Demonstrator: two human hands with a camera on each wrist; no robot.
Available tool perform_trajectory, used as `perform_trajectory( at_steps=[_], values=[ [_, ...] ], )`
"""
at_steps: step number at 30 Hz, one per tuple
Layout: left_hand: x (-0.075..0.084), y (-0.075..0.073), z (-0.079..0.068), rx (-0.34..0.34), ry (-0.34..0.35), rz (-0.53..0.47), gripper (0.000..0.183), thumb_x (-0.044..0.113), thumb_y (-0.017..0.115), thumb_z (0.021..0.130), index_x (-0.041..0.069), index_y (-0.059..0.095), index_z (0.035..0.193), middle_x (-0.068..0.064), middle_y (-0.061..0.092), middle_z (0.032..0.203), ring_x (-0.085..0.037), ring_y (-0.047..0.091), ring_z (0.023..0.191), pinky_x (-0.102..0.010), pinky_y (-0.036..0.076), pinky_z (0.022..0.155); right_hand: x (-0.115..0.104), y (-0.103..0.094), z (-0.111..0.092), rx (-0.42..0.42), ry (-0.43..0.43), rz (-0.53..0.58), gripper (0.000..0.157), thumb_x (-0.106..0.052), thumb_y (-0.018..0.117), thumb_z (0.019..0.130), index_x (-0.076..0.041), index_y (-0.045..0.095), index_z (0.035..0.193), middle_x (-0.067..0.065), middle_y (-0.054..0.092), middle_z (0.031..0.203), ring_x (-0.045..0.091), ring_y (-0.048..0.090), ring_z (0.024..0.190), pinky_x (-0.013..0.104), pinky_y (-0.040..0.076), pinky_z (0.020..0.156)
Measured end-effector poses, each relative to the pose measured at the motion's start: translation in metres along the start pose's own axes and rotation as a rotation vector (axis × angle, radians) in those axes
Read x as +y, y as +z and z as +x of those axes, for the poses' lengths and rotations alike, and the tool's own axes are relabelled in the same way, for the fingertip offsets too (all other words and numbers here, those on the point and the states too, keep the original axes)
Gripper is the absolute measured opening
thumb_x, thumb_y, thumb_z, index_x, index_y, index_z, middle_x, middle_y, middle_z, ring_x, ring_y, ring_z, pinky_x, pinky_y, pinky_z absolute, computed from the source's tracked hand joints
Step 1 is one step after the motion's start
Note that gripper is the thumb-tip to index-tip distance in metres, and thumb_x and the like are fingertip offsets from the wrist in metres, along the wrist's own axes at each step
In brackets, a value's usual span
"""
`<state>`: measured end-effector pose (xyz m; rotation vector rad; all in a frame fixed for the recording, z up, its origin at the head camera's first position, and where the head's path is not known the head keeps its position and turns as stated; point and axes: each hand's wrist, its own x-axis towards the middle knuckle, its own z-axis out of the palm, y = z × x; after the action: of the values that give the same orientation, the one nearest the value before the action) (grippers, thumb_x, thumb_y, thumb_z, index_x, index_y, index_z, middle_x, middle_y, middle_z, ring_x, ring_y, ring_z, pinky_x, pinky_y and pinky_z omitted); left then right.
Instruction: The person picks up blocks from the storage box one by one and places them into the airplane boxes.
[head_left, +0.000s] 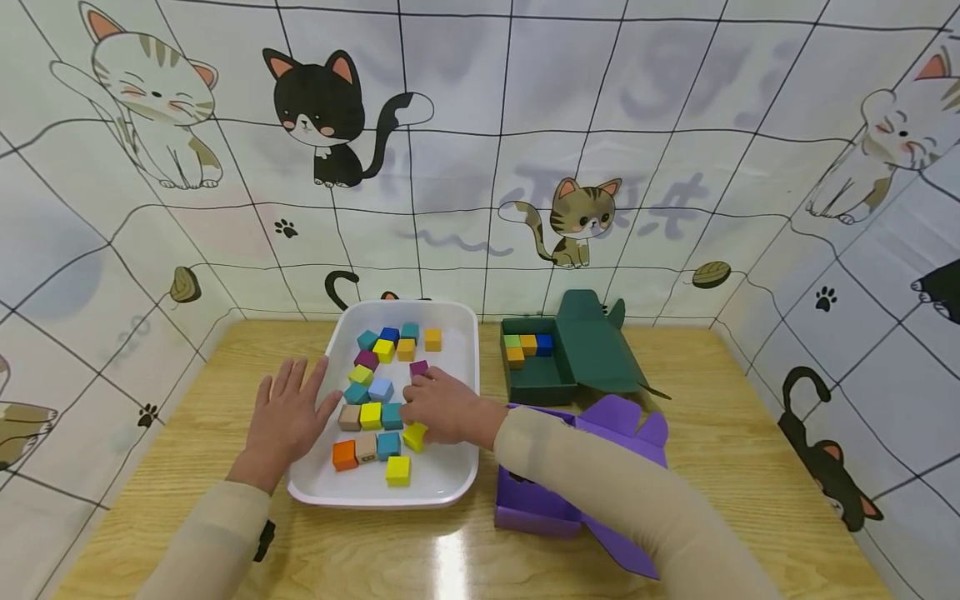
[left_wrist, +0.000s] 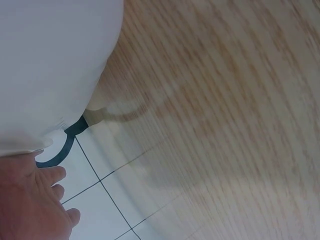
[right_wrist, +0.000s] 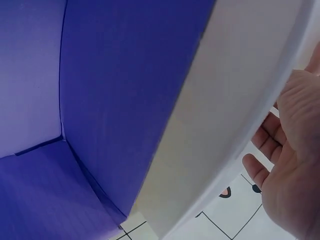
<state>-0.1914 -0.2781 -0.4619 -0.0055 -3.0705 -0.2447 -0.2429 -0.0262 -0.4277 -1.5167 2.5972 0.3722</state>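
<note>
A white tray [head_left: 461,467] holds many small coloured cubes. My left hand [head_left: 288,417] is at the tray's left rim, fingers spread and straight, holding nothing; the left wrist view shows this hand [left_wrist: 30,200] beside the tray's outer wall. My right hand [head_left: 442,408] reaches over the right rim, fingers pointing down among the cubes. Close to its fingertips are a teal cube [head_left: 392,416], a tilted yellow cube [head_left: 414,437] and a purple cube [head_left: 419,367]. In the right wrist view, the tray wall partly covers this hand [right_wrist: 295,145], so whether it grips a cube is hidden.
Right of the tray stands an open purple box [head_left: 536,508], partly under my right forearm. Behind it, an open green box [head_left: 540,387] contains several cubes along its back and left sides. The wooden table [head_left: 247,350] meets a cat-printed cloth [head_left: 465,167] at the back and sides.
</note>
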Motion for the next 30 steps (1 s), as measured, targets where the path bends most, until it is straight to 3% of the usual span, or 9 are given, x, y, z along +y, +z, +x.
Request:
perform_trajectory(
  at_steps=[11,16,24,30],
  values=[
    [0.001,0.0,0.0,-0.002,0.003,0.0,0.07,0.05,0.039,0.101,0.012,0.018,0.156,-0.028,0.018,0.157,-0.047,0.01,0.146,-0.067,0.006,0.118,0.001,0.004,-0.002,-0.006,0.004,-0.015,0.04,-0.049,0.074,0.081,-0.037,0.067,0.118,-0.01,0.063,0.115,0.013,0.05,0.11,0.032,0.039,0.104],
    [0.001,0.0,-0.001,0.009,0.008,0.002,0.07,0.048,0.04,0.101,0.011,0.019,0.156,-0.028,0.019,0.157,-0.047,0.011,0.146,-0.067,0.006,0.118,0.006,-0.003,-0.007,-0.002,0.003,0.003,0.038,-0.051,0.072,0.081,-0.036,0.068,0.116,-0.01,0.063,0.114,0.013,0.05,0.111,0.035,0.038,0.107],
    [0.001,0.001,0.0,0.013,0.005,0.014,0.07,0.049,0.04,0.101,0.012,0.019,0.156,-0.028,0.019,0.157,-0.047,0.011,0.146,-0.067,0.008,0.117,0.024,-0.024,-0.028,0.025,0.065,0.081,0.041,-0.052,0.072,0.082,-0.034,0.068,0.117,-0.009,0.063,0.117,0.014,0.049,0.118,0.037,0.037,0.108],
    [0.001,0.0,0.0,0.009,0.003,0.012,0.07,0.049,0.04,0.101,0.012,0.019,0.155,-0.028,0.019,0.157,-0.048,0.011,0.146,-0.068,0.007,0.117,0.047,-0.038,-0.052,0.101,0.151,0.078,0.034,-0.051,0.069,0.085,-0.03,0.069,0.112,-0.006,0.06,0.111,0.016,0.049,0.112,0.038,0.038,0.106]
  ],
)
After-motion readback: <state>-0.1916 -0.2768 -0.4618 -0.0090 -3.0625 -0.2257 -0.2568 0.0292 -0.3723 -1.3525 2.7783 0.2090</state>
